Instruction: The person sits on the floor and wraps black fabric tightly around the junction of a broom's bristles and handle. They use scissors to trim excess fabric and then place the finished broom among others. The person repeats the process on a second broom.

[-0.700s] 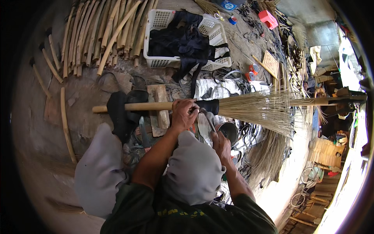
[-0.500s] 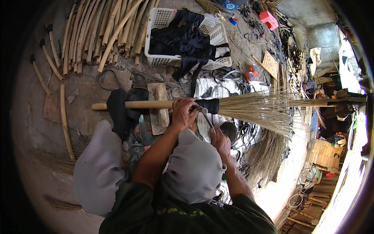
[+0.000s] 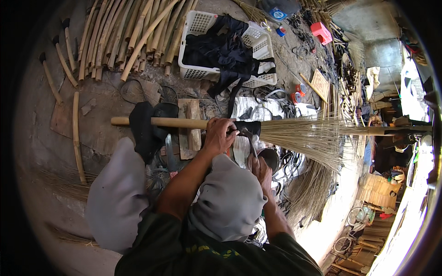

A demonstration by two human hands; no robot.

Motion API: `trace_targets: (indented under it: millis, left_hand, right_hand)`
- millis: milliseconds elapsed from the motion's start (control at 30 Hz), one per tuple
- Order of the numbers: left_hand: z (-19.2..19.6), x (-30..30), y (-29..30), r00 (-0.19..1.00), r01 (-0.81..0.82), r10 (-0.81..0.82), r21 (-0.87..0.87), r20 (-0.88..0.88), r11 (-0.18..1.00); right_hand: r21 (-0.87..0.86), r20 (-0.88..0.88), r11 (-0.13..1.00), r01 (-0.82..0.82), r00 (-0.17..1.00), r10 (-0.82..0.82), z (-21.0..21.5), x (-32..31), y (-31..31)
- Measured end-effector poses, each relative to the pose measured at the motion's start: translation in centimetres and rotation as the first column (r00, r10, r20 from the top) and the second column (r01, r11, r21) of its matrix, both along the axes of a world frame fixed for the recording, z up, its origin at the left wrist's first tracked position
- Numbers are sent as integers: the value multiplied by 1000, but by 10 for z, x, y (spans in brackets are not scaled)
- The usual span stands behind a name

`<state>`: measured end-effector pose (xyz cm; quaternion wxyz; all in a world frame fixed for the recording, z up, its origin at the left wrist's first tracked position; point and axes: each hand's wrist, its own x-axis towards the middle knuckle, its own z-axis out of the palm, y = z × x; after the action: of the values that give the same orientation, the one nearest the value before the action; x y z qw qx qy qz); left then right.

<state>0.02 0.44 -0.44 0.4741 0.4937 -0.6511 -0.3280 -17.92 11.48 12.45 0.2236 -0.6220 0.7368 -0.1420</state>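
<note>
A broom lies crosswise in front of me, its bamboo handle (image 3: 182, 122) to the left and its pale bristles (image 3: 299, 135) fanning out to the right. A black band (image 3: 252, 127) wraps the joint between them. My left hand (image 3: 220, 136) is closed around the handle beside the band, its fingertips pinched at the band's edge; anything small between them is hidden. My right hand (image 3: 261, 171) grips a hammer (image 3: 253, 146), its metal head close to the band, just right of my left fingertips. A black-covered foot (image 3: 142, 125) presses on the handle further left.
A white plastic crate (image 3: 199, 72) of black strips stands beyond the broom. Bamboo poles (image 3: 113, 39) are heaped at the far left. Below the band sits a round dark container (image 3: 268, 158). Loose bristles (image 3: 311, 188) lie at the right, and wooden blocks (image 3: 189, 131) under the handle.
The hammer head has shifted slightly right, away from my left fingertips, and my right hand has moved a little with it. My left hand keeps its place on the broom. The view has shifted slightly.
</note>
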Motion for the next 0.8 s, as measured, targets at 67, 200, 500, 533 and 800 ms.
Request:
trace_targets:
  millis: [67, 200, 500, 533, 800]
  left_hand:
    - [-1, 1, 1, 1000, -13, 13, -53, 13, 999]
    - [-1, 3, 2, 998, -23, 28, -77, 64, 997]
    - [-1, 4, -4, 998, -5, 9, -56, 63, 998]
    - [-1, 4, -3, 998, -8, 11, -63, 56, 998]
    - [-2, 8, -7, 998, 27, -23, -72, 59, 997]
  right_hand:
    - [-53, 48, 998, -31, 998, 34, 5, -1, 9]
    - [-158, 103, 985, -65, 991, 82, -4, 3, 10]
    - [-162, 169, 986, -47, 983, 75, -32, -9, 9]
    - [-334, 238, 941, -51, 962, 137, -34, -9, 13]
    - [6, 129, 999, -41, 991, 40, -32, -5, 1]
